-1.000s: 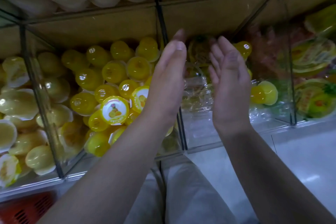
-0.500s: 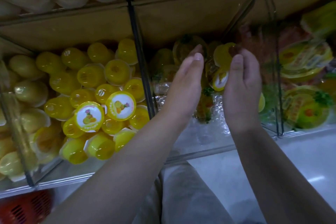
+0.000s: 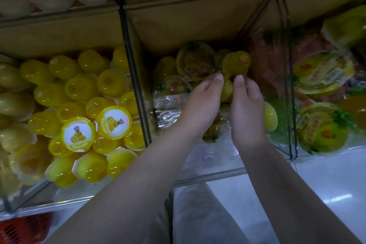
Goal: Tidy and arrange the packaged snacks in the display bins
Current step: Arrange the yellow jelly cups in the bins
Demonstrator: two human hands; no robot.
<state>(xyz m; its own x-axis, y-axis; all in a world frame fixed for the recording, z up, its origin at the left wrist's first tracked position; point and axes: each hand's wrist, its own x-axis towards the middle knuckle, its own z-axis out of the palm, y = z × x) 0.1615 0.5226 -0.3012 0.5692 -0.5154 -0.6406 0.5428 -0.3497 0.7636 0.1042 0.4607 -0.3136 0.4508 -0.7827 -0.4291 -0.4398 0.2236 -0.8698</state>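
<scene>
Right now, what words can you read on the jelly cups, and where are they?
No text is readable.
White lids on the left: fruit pictures, print too small.
Big cup lids on the right: lettering blurred.
Yellow cup at the back, middle: round stamp, unreadable.

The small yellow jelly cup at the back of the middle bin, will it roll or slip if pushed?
The jelly cup has a rounded body and lies tipped over, so a push would probably roll it. Its glossy plastic catches highlights, so it may slip in a light pinch. It is smaller than the tub beside it, so likely light.
</scene>
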